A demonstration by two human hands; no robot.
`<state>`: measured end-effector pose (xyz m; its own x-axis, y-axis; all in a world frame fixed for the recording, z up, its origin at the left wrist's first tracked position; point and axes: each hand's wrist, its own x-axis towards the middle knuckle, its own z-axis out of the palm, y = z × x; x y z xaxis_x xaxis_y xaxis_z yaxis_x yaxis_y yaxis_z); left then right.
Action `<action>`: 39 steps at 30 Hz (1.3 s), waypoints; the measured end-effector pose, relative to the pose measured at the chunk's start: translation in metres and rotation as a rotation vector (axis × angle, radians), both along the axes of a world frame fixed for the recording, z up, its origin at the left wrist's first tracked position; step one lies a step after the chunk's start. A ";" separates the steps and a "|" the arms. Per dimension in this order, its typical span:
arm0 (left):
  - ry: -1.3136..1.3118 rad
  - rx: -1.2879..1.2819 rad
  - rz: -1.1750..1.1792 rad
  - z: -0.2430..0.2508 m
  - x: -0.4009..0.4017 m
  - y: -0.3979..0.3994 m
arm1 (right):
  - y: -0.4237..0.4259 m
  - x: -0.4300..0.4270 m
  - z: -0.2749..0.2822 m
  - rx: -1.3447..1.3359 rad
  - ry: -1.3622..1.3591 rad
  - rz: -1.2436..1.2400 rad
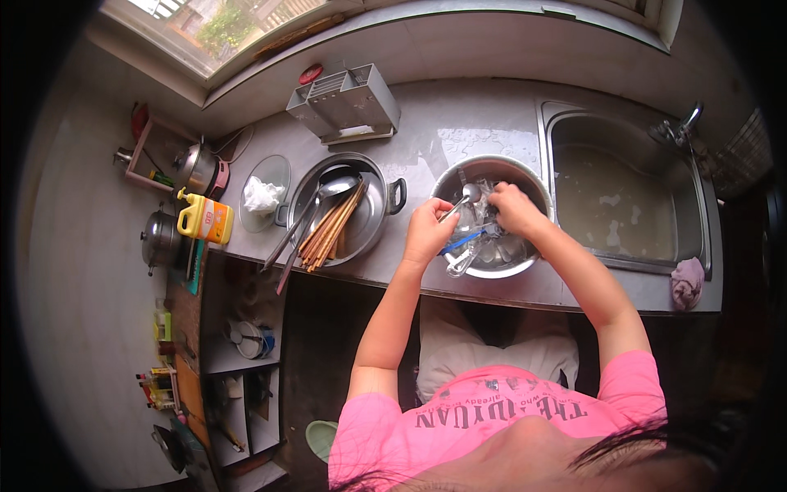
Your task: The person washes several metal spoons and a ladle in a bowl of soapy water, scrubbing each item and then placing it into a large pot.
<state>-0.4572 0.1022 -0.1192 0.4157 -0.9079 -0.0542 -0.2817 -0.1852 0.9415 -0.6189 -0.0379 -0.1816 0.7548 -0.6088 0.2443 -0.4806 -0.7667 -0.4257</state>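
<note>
A round metal basin [533, 265] stands on the counter before me, with several metal spoons [495, 251] in its lower part. My left hand [429, 230] is at its left rim and pinches the handle of a metal spoon [471, 192], whose bowl points up and right over the basin. Inside the basin's right part is my right hand [515, 206], its fingers bent down over shiny, clear-looking pieces; whether it grips any is hidden. A blue-handled utensil [462, 242] and a clear handle [461, 263] lean on the near left rim.
Left of the basin, a two-handled pot [375, 237] holds wooden chopsticks [332, 230] and a ladle [339, 184]. Beyond are a glass lid [280, 169], a yellow detergent jug [206, 218] and a grey utensil rack [353, 104]. Cloudy water fills the sink [615, 197]; a cloth [687, 283] lies at its corner.
</note>
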 end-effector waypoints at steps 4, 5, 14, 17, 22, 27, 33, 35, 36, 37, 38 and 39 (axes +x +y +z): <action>-0.060 0.050 0.004 -0.004 0.005 0.000 | 0.003 0.000 0.049 0.267 -0.246 -0.053; -0.055 0.077 -0.001 0.000 0.005 -0.004 | 0.010 0.002 0.060 0.358 -0.373 -0.005; 0.189 0.187 -0.039 0.015 0.006 -0.003 | -0.006 -0.007 0.034 0.144 -0.201 -0.071; -0.159 0.214 -0.152 0.009 0.005 -0.005 | 0.002 -0.009 -0.004 0.007 -0.109 0.168; -1.043 0.200 -0.411 0.001 -0.009 -0.012 | 0.016 -0.003 0.031 0.021 0.310 0.033; -1.126 0.352 -0.519 0.007 -0.021 -0.017 | -0.023 -0.010 0.026 0.374 0.045 -0.124; -0.230 0.343 -0.282 0.010 0.000 -0.020 | 0.035 -0.004 0.080 0.597 -0.375 -0.023; 0.103 0.406 -0.251 0.015 -0.005 -0.018 | 0.052 0.004 0.075 0.440 -0.425 0.083; 0.303 0.364 -0.262 0.014 -0.010 -0.016 | 0.052 0.007 0.060 0.347 -0.447 0.051; 0.370 0.380 -0.258 0.016 -0.011 -0.013 | 0.048 0.008 0.055 0.364 -0.437 0.021; 0.438 0.396 -0.252 0.020 -0.010 -0.010 | 0.043 0.010 0.052 0.380 -0.426 -0.009; 0.506 0.411 -0.242 0.023 -0.008 -0.006 | 0.040 0.012 0.051 0.398 -0.415 -0.033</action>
